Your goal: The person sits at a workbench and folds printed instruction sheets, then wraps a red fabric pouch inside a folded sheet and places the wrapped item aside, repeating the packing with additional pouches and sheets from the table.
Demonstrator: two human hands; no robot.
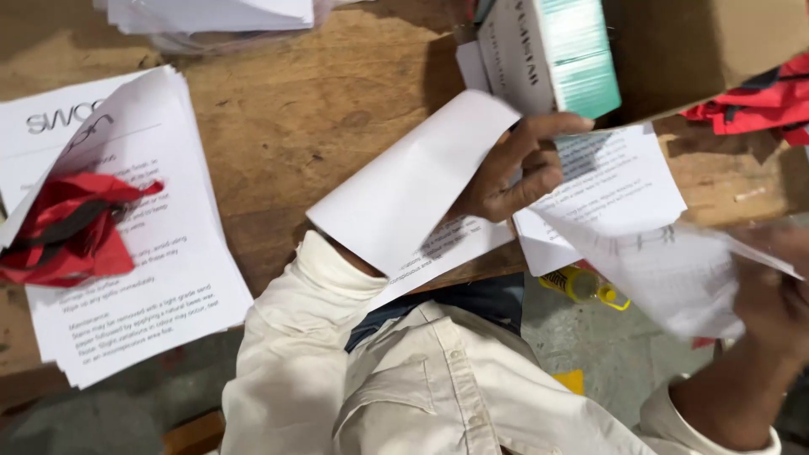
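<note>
Surface: worn wooden table (312, 118), scratched and stained; grey floor seen below its edge, w/ a yellow bottle (583, 284) lying there.

Left hand (510, 173): fingers curled, gripping a folded white sheet (413, 181), which is held over the table edge, just left of the fingers. A boxed item w/ teal side (556, 50) is positioned directly above the fingertips, part in a cardboard carton (699, 50).

Right hand (771, 295): blurred; a printed sheet (666, 270) is held at it, grip cannot be made out.

Printed leaflet stack (126, 253) is laid well left of the fingers, w/ red cloth (67, 227) on top. Second red cloth (758, 101) cut off at frame edge. Paper pile (211, 15) cropped at top. Print too small to be made out.
</note>
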